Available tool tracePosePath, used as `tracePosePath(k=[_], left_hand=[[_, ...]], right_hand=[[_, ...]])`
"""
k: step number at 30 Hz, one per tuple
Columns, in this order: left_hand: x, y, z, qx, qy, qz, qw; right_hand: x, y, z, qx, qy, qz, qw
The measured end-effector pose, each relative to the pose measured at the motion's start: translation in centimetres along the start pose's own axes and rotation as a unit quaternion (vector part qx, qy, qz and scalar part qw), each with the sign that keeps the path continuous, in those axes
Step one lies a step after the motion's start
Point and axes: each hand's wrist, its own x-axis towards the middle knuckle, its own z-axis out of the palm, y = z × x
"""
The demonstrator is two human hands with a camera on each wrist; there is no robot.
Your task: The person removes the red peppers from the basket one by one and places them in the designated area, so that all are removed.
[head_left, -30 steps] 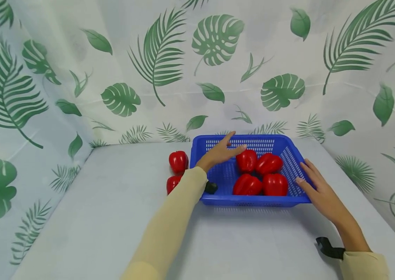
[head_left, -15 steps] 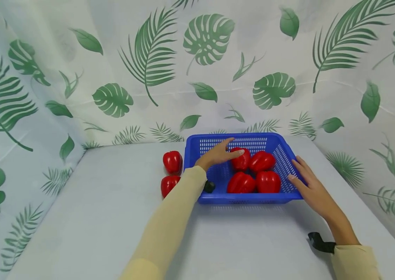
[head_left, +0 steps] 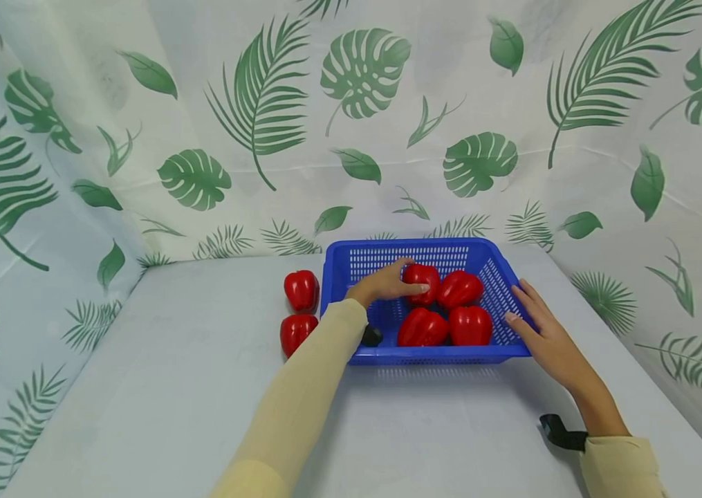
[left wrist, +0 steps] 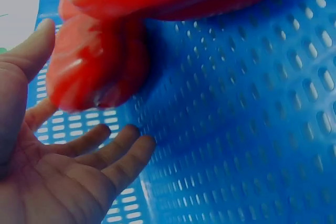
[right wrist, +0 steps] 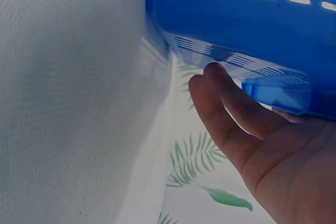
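Observation:
In the head view a blue plastic basket (head_left: pixel 382 358) holds several red bell peppers, among them a back-left bell pepper (head_left: pixel 423 274). My left hand (head_left: pixel 382 283) reaches in over the basket's left side. Its thumb lies in front of that pepper, with the index finger behind it. The left wrist view shows the thumb and index finger on either side of the bell pepper (left wrist: pixel 94 61), the other fingers (left wrist: pixel 126 156) loosely extended below it. On the basket's right rim, my right hand (head_left: pixel 550 342) grips with the thumb inside and fingers outside. The right wrist view hides the thumb.
Two more red bell peppers, a rear one (head_left: pixel 301 290) and a front one (head_left: pixel 297 333), lie left of the basket on the white table (head_left: pixel 170 387). A leaf-patterned curtain (head_left: pixel 251 207) encloses the back and sides. A black wrist mount (head_left: pixel 562 434) sits at the right wrist.
My left hand has lowered towards the back-left pepper, its thumb and index finger coming round it. The right hand stays on the rim. The head view has shifted slightly right.

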Motion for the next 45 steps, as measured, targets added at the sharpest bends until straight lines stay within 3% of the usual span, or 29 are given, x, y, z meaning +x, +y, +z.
tracePosePath(k=[11,19,28,38,45], left_hand=[[0.2,-0.3,0.5,-0.004,0.003,0.008,0.9999],[-0.2,0.4,0.5,-0.024,0.02,0.022,0.9993],[-0.3,0.8,0.5,-0.053,0.043,0.01,0.9976],[-1.1,1.6,-0.6,-0.1,0.056,0.002,0.9934],[-1.9,1.9,-1.8,-0.139,0.058,0.016,0.9885]], right_hand=[[-0.2,-0.2,0.1,0.0,0.0,0.001,1.0],[-0.4,-0.2,-0.1,0.001,0.004,-0.007,1.0],[-0.3,-0.2,0.0,0.007,0.002,-0.005,1.0],[0.0,-0.3,0.3,0.004,0.007,-0.007,0.9999],[-0.1,-0.2,0.3,-0.001,0.014,-0.007,0.9999]])
